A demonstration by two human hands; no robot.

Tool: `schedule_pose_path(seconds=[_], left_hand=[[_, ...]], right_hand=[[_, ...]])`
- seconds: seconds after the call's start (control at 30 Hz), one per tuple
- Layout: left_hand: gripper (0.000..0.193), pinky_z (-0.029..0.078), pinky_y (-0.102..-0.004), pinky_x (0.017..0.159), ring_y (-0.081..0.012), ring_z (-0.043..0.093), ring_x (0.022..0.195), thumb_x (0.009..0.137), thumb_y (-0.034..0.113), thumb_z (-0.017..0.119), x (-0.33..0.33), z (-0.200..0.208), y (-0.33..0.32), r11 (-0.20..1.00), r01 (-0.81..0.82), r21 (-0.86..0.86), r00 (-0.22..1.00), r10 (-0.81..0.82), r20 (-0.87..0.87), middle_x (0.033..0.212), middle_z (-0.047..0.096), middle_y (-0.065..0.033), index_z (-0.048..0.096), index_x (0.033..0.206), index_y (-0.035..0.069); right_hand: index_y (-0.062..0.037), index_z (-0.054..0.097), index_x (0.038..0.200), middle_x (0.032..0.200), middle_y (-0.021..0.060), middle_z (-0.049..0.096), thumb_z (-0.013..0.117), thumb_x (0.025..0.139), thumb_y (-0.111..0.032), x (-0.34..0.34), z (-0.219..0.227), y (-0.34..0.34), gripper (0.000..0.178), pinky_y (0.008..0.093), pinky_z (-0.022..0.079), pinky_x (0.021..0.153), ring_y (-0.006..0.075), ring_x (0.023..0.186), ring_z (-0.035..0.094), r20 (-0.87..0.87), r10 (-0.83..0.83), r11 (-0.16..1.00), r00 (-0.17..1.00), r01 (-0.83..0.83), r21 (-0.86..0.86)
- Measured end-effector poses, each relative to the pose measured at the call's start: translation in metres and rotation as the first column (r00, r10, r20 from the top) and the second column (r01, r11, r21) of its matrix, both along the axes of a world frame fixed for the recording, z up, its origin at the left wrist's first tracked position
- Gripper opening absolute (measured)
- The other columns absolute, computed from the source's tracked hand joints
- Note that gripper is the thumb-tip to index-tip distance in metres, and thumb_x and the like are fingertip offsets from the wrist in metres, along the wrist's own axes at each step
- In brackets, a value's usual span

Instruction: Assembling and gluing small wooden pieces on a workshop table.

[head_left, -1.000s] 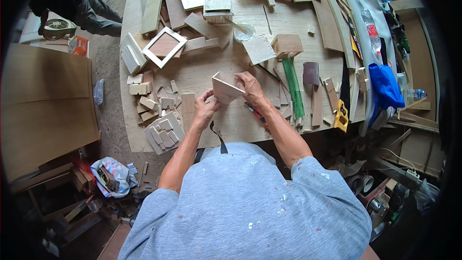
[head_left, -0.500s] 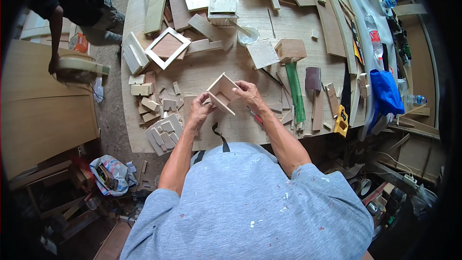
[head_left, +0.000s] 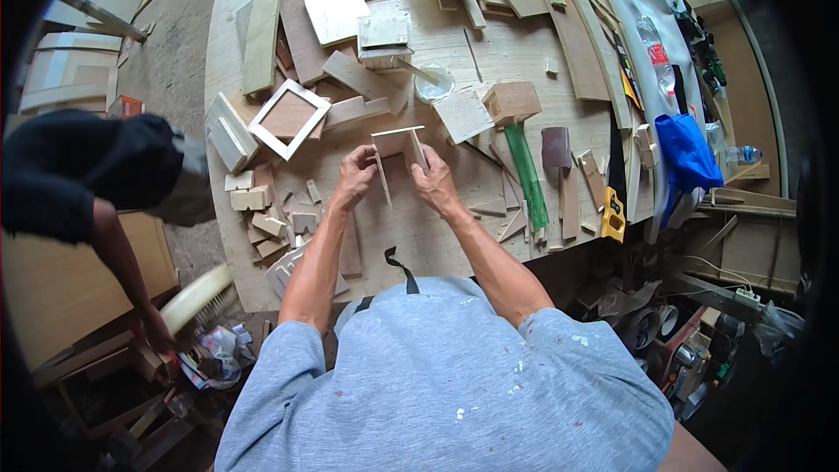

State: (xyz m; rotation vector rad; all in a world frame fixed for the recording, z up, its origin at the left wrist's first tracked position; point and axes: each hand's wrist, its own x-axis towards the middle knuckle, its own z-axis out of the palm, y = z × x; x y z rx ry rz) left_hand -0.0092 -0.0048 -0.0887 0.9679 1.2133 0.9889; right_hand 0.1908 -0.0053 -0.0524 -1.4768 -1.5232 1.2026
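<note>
Between my hands is a small open-sided wooden box (head_left: pixel 393 143) made of thin panels, held just above the worktable (head_left: pixel 393 245). My left hand (head_left: pixel 356 177) is closed on its left panel, which points down toward me. Around the right panel, the fingers of my right hand (head_left: pixel 434 183) are closed. A white square frame (head_left: pixel 290 120) lies beyond my left hand. Farther out, to the right, stand a small wooden box (head_left: pixel 512 103) and a pale square board (head_left: pixel 463 115).
Small wood offcuts (head_left: pixel 271 225) are heaped left of my forearm. A yellow-handled saw (head_left: pixel 614 217), a green strip (head_left: pixel 526 166) and a blue bag (head_left: pixel 686 157) lie to the right. Another person (head_left: pixel 114 166) bends at the left, beside a patterned sack (head_left: pixel 229 357).
The box has turned in my hands, its open side now facing me. My right hand has come lower. The other person at left has moved nearer, carrying a pale rounded object with them.
</note>
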Motion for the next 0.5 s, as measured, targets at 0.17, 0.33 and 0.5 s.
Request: schedule_pose_path(seconds=[0.17,0.33,0.5], left_hand=[[0.020,0.046,-0.0205,0.065,-0.0026,0.056,0.076,0.088,-0.003,0.058,-0.003,-0.005,0.032,0.995,-0.018,0.102,0.998,0.023,-0.057,0.085,0.061,0.0056,0.062,0.106,0.003],[0.014,0.046,-0.0214,0.060,-0.0029,0.056,0.071,0.088,0.003,0.061,-0.006,-0.006,0.047,0.995,-0.080,0.055,0.987,0.087,-0.132,0.079,0.060,0.0052,0.062,0.102,0.003],[0.021,0.047,-0.0235,0.061,-0.0051,0.057,0.071,0.085,0.002,0.061,-0.018,-0.010,0.045,0.978,-0.196,0.076,0.959,0.208,-0.192,0.083,0.064,0.0011,0.064,0.106,0.002]], right_hand=[[-0.0036,0.053,0.127,0.103,0.0262,0.065,0.053,0.086,-0.010,-0.027,-0.003,0.017,0.042,0.0454,0.051,0.084,0.0419,0.096,0.064,0.103,-0.151,0.985,0.983,0.140,0.101],[-0.0022,0.052,0.127,0.104,0.0274,0.065,0.052,0.085,-0.008,-0.045,-0.005,0.041,0.042,0.0479,0.050,0.085,0.0448,0.098,0.063,0.140,-0.189,0.971,0.972,0.164,0.175],[0.0001,0.052,0.126,0.107,0.0299,0.063,0.051,0.084,-0.005,-0.059,-0.006,0.051,0.042,0.0490,0.049,0.088,0.0466,0.100,0.061,0.138,-0.139,0.957,0.981,0.098,0.272]])
